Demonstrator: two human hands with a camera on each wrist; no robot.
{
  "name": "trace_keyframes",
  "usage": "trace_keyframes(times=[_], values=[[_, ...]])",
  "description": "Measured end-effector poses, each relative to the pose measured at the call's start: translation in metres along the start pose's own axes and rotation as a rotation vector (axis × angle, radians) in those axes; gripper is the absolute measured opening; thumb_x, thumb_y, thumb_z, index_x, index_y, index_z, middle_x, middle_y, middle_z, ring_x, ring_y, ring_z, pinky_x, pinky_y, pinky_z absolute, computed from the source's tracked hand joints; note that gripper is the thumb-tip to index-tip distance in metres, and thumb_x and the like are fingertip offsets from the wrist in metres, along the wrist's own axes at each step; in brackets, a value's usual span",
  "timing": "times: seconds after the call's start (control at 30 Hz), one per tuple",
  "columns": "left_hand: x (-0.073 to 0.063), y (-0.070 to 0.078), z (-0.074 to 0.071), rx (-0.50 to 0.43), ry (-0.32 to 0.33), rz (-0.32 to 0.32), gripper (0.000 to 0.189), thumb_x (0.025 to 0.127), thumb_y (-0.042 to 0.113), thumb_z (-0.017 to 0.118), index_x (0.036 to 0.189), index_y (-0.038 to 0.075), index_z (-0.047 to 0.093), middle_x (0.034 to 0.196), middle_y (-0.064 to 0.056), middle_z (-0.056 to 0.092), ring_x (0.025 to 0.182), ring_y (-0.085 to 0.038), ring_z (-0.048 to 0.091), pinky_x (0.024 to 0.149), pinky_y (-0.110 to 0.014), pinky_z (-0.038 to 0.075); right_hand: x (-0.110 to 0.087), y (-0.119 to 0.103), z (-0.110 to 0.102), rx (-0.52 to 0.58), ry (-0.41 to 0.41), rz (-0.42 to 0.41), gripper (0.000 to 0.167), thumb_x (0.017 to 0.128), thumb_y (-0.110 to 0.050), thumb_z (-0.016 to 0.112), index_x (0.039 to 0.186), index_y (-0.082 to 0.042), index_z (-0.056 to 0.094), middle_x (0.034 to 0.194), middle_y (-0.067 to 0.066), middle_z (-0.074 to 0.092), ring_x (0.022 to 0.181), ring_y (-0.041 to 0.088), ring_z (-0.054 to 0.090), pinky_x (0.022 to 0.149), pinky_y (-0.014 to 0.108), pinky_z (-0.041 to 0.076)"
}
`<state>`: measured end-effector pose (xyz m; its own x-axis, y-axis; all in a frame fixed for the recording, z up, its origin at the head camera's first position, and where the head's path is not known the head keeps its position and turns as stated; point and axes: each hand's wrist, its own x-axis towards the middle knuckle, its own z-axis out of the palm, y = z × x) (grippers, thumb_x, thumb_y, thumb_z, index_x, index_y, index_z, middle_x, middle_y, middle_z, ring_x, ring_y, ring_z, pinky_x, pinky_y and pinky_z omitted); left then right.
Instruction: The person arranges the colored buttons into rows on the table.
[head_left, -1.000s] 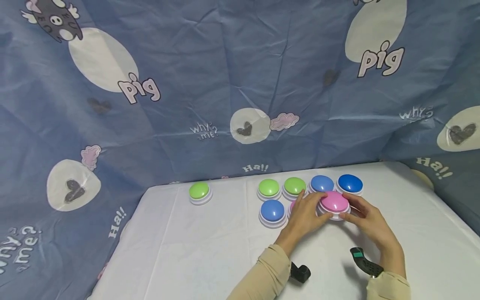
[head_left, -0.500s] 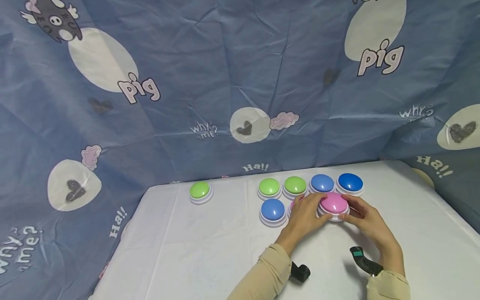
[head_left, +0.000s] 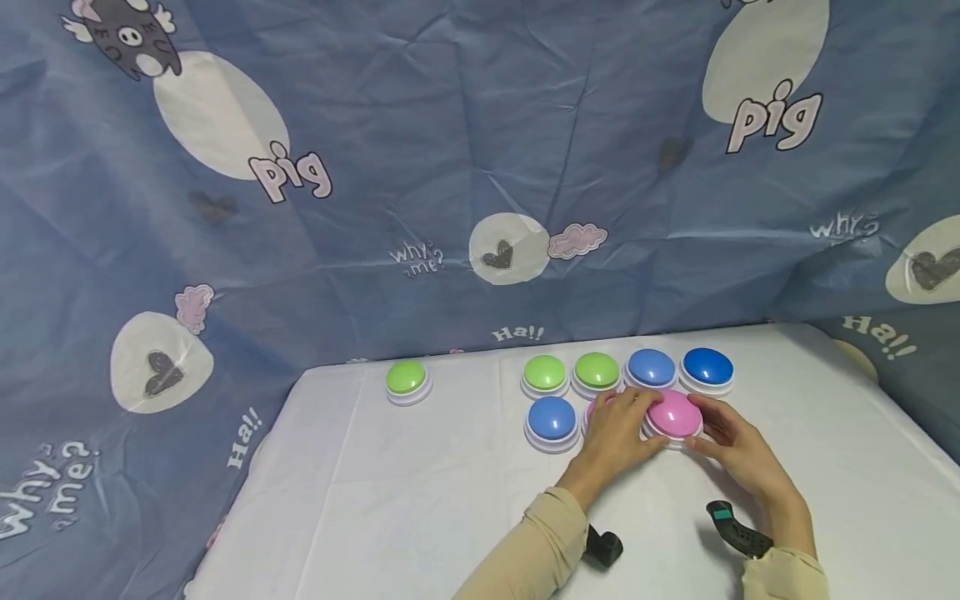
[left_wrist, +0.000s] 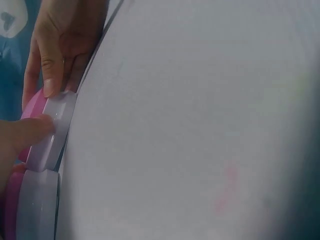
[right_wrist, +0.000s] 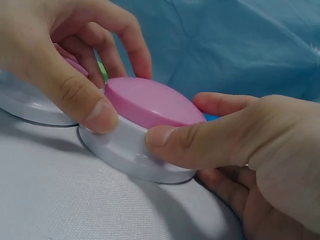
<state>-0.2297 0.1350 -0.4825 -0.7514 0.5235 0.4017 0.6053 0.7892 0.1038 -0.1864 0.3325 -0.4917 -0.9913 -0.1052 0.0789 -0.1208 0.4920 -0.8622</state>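
Observation:
A pink dome push button [head_left: 674, 414] on a round white base is gripped from both sides. My left hand [head_left: 617, 425] curls round its left side, thumb on the front of the base. From the right, my right hand [head_left: 738, 446] holds it, thumb on the white base in the right wrist view. The base sits low at the cloth. Another pink button [left_wrist: 14, 205] stands right beside it on the left, largely hidden behind the left hand in the head view. Left of that is a blue button [head_left: 552, 419].
Behind stands a row: two green buttons [head_left: 544, 373], a lighter blue button [head_left: 651, 367] and a darker blue button [head_left: 707, 367]. One green button [head_left: 406, 378] stands apart at the left. A patterned blue curtain [head_left: 420, 167] rises behind the white-covered table [head_left: 405, 500].
The held pink button has come slightly toward me, away from the back row, both hands staying on it. The head view has shifted a little.

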Motion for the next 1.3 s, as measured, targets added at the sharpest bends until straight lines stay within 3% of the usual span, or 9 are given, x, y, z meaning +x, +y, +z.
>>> trace_keyframes(times=[0.1,0.27,0.43,0.53,0.73,0.87,0.97,1.13,1.3], values=[[0.0,-0.002,0.0,0.001,0.003,0.001,0.057,0.076,0.053,0.072,0.124,0.029,0.053,0.116,0.011,0.061,0.111,-0.004,0.057,0.107,-0.033,0.038,0.001,0.001,0.003,0.011,0.001,0.017,0.073,0.086,-0.027,0.069,0.146,-0.011,0.032,0.146,0.019,0.037,0.129,0.01,0.042,0.09,-0.004,0.033],[0.001,-0.005,-0.002,-0.002,-0.013,0.001,0.058,0.076,0.053,0.072,0.125,0.029,0.053,0.117,0.01,0.06,0.112,-0.005,0.057,0.108,-0.033,0.038,0.002,0.002,0.006,0.019,0.005,0.029,0.075,0.085,-0.029,0.069,0.147,-0.012,0.03,0.148,0.018,0.036,0.135,0.027,0.037,0.09,-0.005,0.031],[0.002,-0.006,-0.004,-0.028,-0.039,-0.001,0.054,0.079,0.052,0.069,0.126,0.03,0.053,0.119,0.011,0.061,0.114,-0.004,0.056,0.107,-0.033,0.038,0.001,0.001,0.006,0.01,0.018,0.014,0.073,0.086,-0.03,0.069,0.146,-0.012,0.033,0.147,0.019,0.038,0.121,-0.014,0.038,0.089,-0.005,0.032],[0.001,-0.007,-0.006,-0.072,-0.049,-0.014,0.048,0.084,0.051,0.064,0.125,0.029,0.054,0.121,0.011,0.061,0.116,-0.005,0.055,0.107,-0.032,0.039,0.0,-0.001,0.005,-0.003,0.02,0.004,0.067,0.089,-0.032,0.065,0.145,-0.012,0.035,0.145,0.02,0.04,0.109,-0.024,0.034,0.087,-0.004,0.033],[-0.001,-0.021,-0.019,-0.241,0.006,-0.073,0.041,0.091,0.047,0.056,0.126,0.025,0.057,0.124,0.009,0.06,0.12,-0.005,0.053,0.105,-0.031,0.04,0.005,-0.013,0.014,0.019,0.231,-0.099,0.043,0.096,-0.021,0.055,0.135,-0.003,0.047,0.131,0.01,0.054,0.11,-0.014,0.044,0.086,-0.003,0.036],[-0.008,-0.049,-0.031,-0.369,0.094,-0.137,0.038,0.09,0.037,0.06,0.125,0.024,0.058,0.125,0.009,0.06,0.119,-0.006,0.054,0.101,-0.029,0.043,0.012,-0.035,0.028,0.118,0.383,-0.21,0.031,0.094,-0.006,0.055,0.124,0.001,0.055,0.114,-0.011,0.06,0.106,-0.006,0.053,0.09,0.002,0.04],[-0.019,-0.078,-0.041,-0.44,0.168,-0.18,0.036,0.089,0.029,0.062,0.124,0.023,0.058,0.121,0.007,0.061,0.112,-0.009,0.057,0.096,-0.031,0.045,0.018,-0.056,0.042,0.159,0.402,-0.273,0.028,0.093,-0.002,0.055,0.12,0.001,0.057,0.111,-0.013,0.061,0.106,-0.005,0.054,0.092,0.003,0.04],[-0.039,-0.134,-0.061,-0.471,0.317,-0.253,0.036,0.086,0.021,0.066,0.121,0.02,0.06,0.114,0.001,0.063,0.104,-0.015,0.059,0.09,-0.037,0.047,0.034,-0.088,0.076,0.238,0.317,-0.385,0.025,0.091,0.004,0.055,0.115,0.001,0.06,0.11,0.007,0.062,0.102,0.003,0.058,0.09,0.009,0.045],[-0.067,-0.192,-0.078,-0.48,0.442,-0.36,0.034,0.085,0.015,0.068,0.119,0.015,0.062,0.113,-0.004,0.062,0.107,-0.021,0.057,0.094,-0.041,0.044,0.047,-0.117,0.139,0.299,0.111,-0.402,0.027,0.09,0.001,0.058,0.116,-0.005,0.06,0.112,0.014,0.06,0.101,0.017,0.06,0.085,0.019,0.051]])
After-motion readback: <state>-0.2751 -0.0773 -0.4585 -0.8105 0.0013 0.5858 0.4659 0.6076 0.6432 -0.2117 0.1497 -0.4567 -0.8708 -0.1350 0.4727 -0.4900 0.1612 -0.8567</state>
